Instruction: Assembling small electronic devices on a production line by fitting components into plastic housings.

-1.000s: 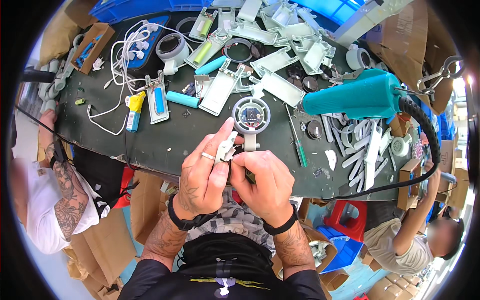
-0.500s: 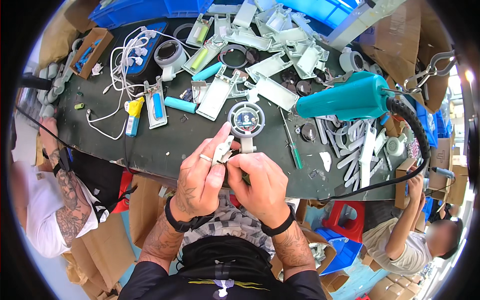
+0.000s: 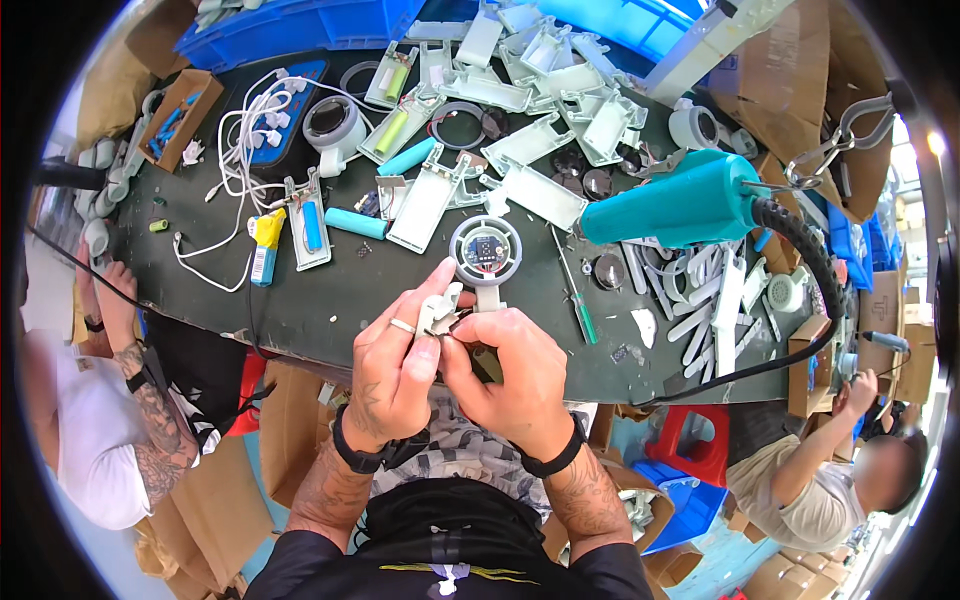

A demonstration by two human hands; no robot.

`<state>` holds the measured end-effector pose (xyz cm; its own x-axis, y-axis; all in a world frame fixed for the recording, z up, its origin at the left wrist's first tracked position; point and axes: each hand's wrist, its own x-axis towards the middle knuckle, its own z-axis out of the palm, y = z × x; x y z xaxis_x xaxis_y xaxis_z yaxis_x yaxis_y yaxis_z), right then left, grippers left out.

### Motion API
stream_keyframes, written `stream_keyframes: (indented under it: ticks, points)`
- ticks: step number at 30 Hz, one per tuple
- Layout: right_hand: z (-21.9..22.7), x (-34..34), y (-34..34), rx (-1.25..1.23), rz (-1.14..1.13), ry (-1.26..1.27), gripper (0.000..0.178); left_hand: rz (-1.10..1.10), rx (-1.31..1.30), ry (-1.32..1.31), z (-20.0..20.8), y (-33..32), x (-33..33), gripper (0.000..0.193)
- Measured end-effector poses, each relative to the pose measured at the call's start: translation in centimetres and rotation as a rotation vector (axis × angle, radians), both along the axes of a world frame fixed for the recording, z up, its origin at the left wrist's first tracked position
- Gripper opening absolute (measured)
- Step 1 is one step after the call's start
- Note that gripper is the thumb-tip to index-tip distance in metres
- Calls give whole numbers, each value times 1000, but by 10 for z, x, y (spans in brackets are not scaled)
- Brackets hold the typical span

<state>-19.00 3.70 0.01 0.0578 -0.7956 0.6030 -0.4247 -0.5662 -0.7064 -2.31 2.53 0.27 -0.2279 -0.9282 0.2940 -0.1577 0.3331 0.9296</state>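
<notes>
A small white plastic part (image 3: 438, 312) is pinched in my left hand (image 3: 388, 368), its thumb and fingers closed round it. My right hand (image 3: 515, 372) is closed in a pinch at the part's lower right edge; what its fingertips hold is too small and hidden to make out. Just beyond my fingertips is a round grey fan head (image 3: 486, 252) with an exposed circuit board and wires inside. Its light neck (image 3: 488, 298) runs toward my hands, and they hide whatever lies beneath. A yellow-green piece (image 3: 487, 364) shows between my hands.
White shells (image 3: 540, 190) and teal battery cells (image 3: 355, 223) are spread across the dark table (image 3: 300, 320). A teal tool (image 3: 670, 200) hangs at right on a black cable. A green-handled screwdriver (image 3: 583, 318) lies near my right hand. White cables (image 3: 240, 130) tangle at left. Co-workers sit at both sides.
The white part has turned a little in my left hand, and my right fingertips stay against it. The display on the fan's board looks different. The left co-worker's arm has shifted.
</notes>
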Motion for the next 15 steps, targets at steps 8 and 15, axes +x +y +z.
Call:
stream_keyframes:
  ticks: [8, 15]
  points:
    - [0, -3, 2, 42, -39, 2, 28, -19, -14, -32, 1, -1, -1, 58]
    - [2, -2, 1, -19, -45, 32, 29, -35, -63, -106, 4, -1, 0, 58]
